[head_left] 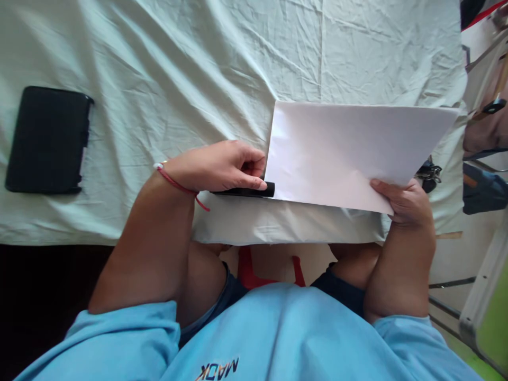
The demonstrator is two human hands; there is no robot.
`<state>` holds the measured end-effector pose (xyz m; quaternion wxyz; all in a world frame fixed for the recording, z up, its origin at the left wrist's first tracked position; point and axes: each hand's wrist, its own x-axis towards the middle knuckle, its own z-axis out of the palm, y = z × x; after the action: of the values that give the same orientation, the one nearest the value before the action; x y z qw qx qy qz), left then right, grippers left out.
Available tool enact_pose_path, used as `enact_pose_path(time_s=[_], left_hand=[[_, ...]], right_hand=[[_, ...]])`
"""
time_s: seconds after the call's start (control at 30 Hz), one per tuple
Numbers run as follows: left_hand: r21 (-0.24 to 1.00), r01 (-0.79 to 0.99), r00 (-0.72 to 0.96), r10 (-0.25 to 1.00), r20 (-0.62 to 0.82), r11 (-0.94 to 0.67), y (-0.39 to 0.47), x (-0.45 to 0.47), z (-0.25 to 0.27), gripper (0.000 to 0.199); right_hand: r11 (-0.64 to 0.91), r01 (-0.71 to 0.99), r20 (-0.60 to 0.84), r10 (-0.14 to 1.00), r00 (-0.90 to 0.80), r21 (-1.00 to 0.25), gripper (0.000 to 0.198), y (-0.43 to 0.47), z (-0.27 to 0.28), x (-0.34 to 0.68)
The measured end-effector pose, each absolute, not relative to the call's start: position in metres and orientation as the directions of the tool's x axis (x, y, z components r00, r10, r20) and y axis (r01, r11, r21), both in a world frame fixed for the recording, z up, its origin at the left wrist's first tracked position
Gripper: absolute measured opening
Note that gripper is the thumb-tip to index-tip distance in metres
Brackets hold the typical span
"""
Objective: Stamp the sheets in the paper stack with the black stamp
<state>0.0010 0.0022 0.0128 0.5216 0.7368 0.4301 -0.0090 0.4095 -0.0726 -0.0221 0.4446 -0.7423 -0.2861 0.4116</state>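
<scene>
My left hand point(238, 166) is closed around a long black object that looks like a stapler point(270, 189). Its thumb lies along the top, and most of the object is hidden under the fingers. The blunt black end meets the lower left corner of the white paper point(337, 143). My right hand point(405, 201) grips the paper's lower right part, thumb on top and fingers hidden beneath. That right side of the paper is lifted off the cloth. Whether it is one sheet or several I cannot tell.
A pale green wrinkled cloth point(190, 63) covers the table. On the far left lies a flat black case point(47, 140). Metal keys or clips point(431, 173) lie just past my right hand. A red stool point(254, 270) shows below the table edge. Metal-framed furniture point(476, 301) stands at right.
</scene>
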Motion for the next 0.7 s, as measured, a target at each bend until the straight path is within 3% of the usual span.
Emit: enact_pose_path(time_s=[0.17, 0.4, 0.5, 0.6, 0.7], left_hand=[[0.652, 0.744, 0.569, 0.648, -0.505, -0.145, -0.002, 0.013, 0.022, 0.033], [0.757, 0.639, 0.623, 0.668, -0.406, -0.137, -0.003, 0.004, 0.017, 0.025], [0.787, 0.574, 0.597, 0.773, -0.214, -0.226, -0.010, 0.001, 0.013, 0.016], [0.839, 0.431, 0.474, 0.874, 0.104, -0.333, -0.028, 0.017, 0.014, 0.011], [0.835, 0.088, 0.584, 0.707, 0.398, -0.542, -0.058, 0.057, 0.029, 0.017]], right_hand=[[-0.431, 0.066, -0.344, 0.794, 0.501, -0.900, 0.058, -0.071, -0.023, 0.410], [-0.383, 0.065, -0.297, 0.802, 0.519, -0.921, 0.056, -0.067, -0.026, 0.409], [-0.336, 0.035, -0.263, 0.794, 0.549, -0.941, 0.056, -0.064, -0.030, 0.409], [-0.307, 0.006, -0.247, 0.778, 0.578, -0.952, 0.056, -0.060, -0.032, 0.407], [-0.278, 0.007, -0.219, 0.771, 0.598, -0.960, 0.056, -0.058, -0.032, 0.401]])
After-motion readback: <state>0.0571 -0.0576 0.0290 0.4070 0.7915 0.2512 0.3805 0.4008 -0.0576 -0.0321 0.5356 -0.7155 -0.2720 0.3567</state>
